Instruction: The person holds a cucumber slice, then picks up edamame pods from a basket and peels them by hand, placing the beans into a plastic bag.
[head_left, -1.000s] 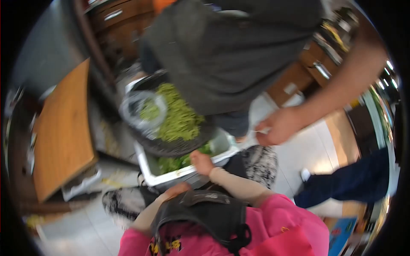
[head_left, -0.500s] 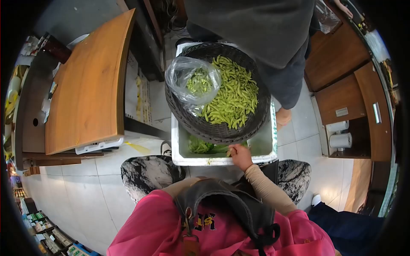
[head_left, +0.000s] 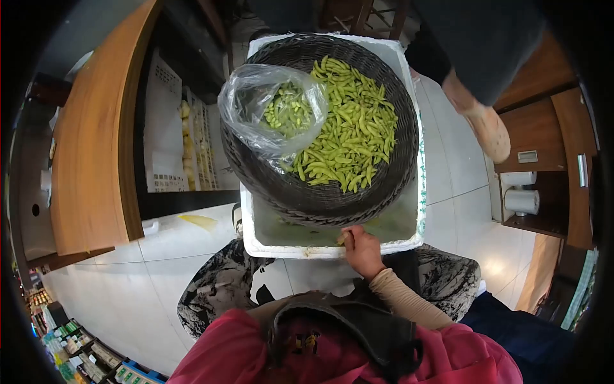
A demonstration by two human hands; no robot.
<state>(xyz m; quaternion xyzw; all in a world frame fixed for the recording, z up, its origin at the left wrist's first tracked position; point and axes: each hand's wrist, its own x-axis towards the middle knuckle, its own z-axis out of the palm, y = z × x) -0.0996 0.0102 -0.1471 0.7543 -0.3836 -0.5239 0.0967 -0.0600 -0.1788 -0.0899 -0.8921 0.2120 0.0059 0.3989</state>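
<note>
Head view: right hand (head_left: pixel 362 248) lower on box rim (head_left: pixel 300 251) than before

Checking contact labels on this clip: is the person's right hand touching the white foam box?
Touching. The head view shows the right hand resting on the near rim of the white foam box, fingers curled over its edge below the dark basket, no gap visible.

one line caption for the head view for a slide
Right hand on a white box's rim, under a basket of green pods.
</note>
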